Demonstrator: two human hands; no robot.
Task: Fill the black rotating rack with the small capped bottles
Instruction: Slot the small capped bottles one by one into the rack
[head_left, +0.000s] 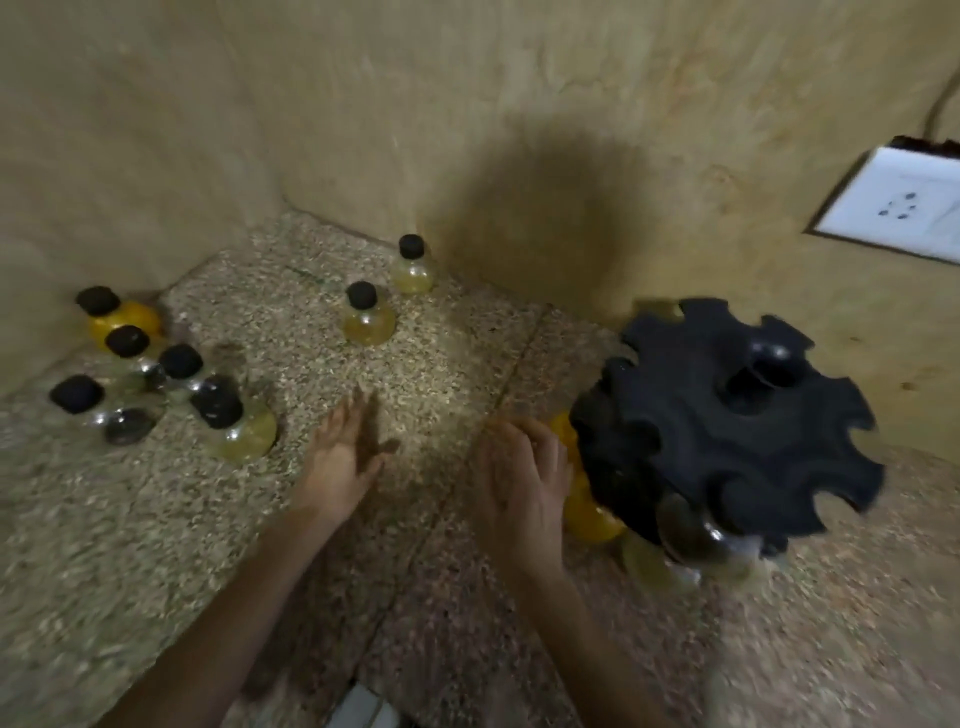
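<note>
The black rotating rack (737, 415) stands at the right on the speckled stone counter (415, 545), with notched slots around its rim. Orange-filled bottles (589, 517) and a clear bottle (691, 530) hang in its lower left slots. My right hand (519, 483) is beside the rack's left edge, fingers curled toward an orange bottle; blur hides whether it grips. My left hand (340, 457) hovers open over the counter's middle. Several black-capped bottles cluster at the left (182, 384). Two pale yellow bottles stand apart near the back (366, 314) (412, 265).
Tan walls close in the counter at the back and left, forming a corner. A white wall socket (898, 208) with a cable sits at the upper right. The counter's front edge lies near the bottom of the view.
</note>
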